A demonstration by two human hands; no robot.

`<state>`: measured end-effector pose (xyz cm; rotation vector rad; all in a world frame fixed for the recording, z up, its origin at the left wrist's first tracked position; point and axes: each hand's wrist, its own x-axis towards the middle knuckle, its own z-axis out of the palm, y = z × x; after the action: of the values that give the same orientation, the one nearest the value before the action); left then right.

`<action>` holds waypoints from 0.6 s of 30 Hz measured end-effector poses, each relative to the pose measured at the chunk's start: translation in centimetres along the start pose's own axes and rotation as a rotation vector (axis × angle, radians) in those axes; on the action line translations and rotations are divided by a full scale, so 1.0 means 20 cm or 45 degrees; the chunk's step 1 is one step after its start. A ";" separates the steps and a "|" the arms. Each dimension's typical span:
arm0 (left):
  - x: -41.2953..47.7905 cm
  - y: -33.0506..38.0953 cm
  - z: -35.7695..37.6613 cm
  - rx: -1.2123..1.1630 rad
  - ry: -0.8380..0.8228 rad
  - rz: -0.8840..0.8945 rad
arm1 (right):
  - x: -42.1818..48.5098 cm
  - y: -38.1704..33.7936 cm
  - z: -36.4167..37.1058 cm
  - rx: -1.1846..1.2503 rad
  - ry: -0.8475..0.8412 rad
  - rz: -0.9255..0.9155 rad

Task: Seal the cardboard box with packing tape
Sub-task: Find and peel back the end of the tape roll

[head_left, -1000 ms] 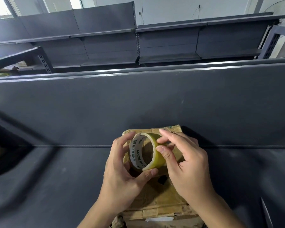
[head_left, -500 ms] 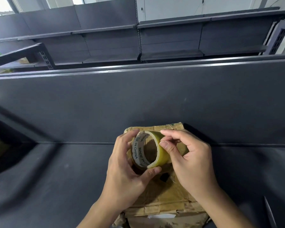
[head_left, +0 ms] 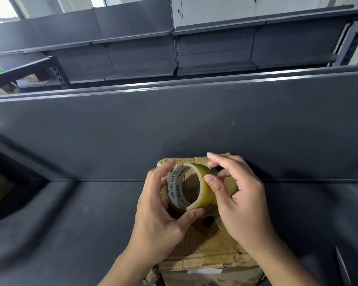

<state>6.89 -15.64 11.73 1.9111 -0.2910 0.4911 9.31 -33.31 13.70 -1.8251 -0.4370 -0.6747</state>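
Where left hand (head_left: 157, 209) curls, tape roll (head_left: 206, 200) sits.

Two hands are counted, one left hand (head_left: 159, 215) and one right hand (head_left: 242, 203); one roll of tape (head_left: 206, 200) is seen between them; one cardboard box (head_left: 211, 244) is found beneath them. One white label (head_left: 204, 271) is noted below the wrists.

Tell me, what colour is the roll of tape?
Yellowish-green outside, the roll of tape has a white core with dark lettering; the head view shows it.
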 end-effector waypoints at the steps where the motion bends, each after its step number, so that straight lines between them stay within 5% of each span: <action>1: 0.00 0.00 0.00 0.000 0.000 -0.002 | 0.00 0.00 0.00 0.038 -0.005 0.033; 9: -0.01 0.00 0.00 0.024 0.001 0.024 | 0.02 0.00 -0.02 0.210 -0.041 0.237; 18: -0.01 0.01 0.00 0.080 -0.014 0.063 | 0.02 -0.01 0.01 0.013 -0.107 0.119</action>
<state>6.68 -15.79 11.91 1.9722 -0.3342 0.5285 9.45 -32.96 14.04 -1.8570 -0.4070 -0.5320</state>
